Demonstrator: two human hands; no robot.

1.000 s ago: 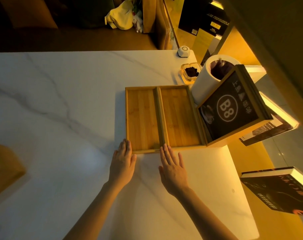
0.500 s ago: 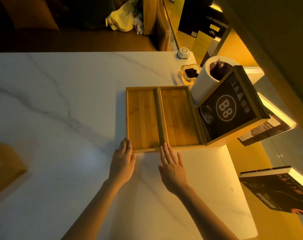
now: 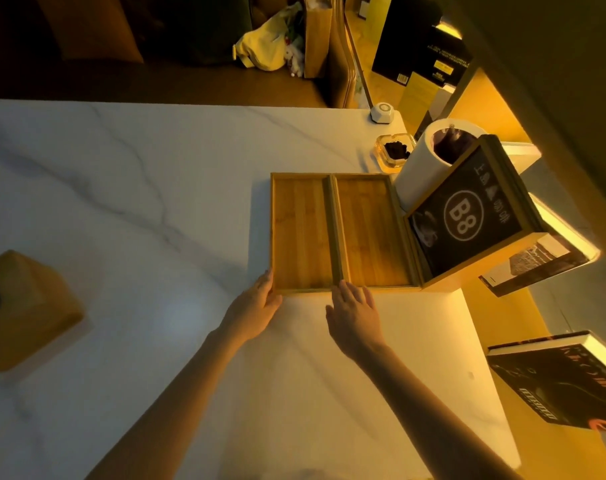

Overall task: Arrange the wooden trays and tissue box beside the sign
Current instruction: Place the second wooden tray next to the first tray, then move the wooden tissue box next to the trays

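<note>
Two shallow wooden trays lie side by side on the white marble table (image 3: 156,209): the left tray (image 3: 299,233) and the right tray (image 3: 369,230), whose right edge meets the wood-framed black "B8" sign (image 3: 466,216). My left hand (image 3: 254,308) rests flat with its fingertips against the near left corner of the left tray. My right hand (image 3: 355,315) lies flat on the table, fingertips at the near edge where the trays meet. Neither hand grips anything. A wooden tissue box (image 3: 24,310) with a round dark hole stands far to the left.
Behind the sign stand a white cylindrical container (image 3: 419,168), a glass ashtray (image 3: 393,152) and a small white call button (image 3: 383,112). Books (image 3: 568,382) lie on lit shelves past the table's right edge. A dark bench with a yellow bag (image 3: 263,46) runs along the far side.
Both hands stay at the near edge of the trays, barely shifted. The view has moved so that more of the tissue box at the left shows.
</note>
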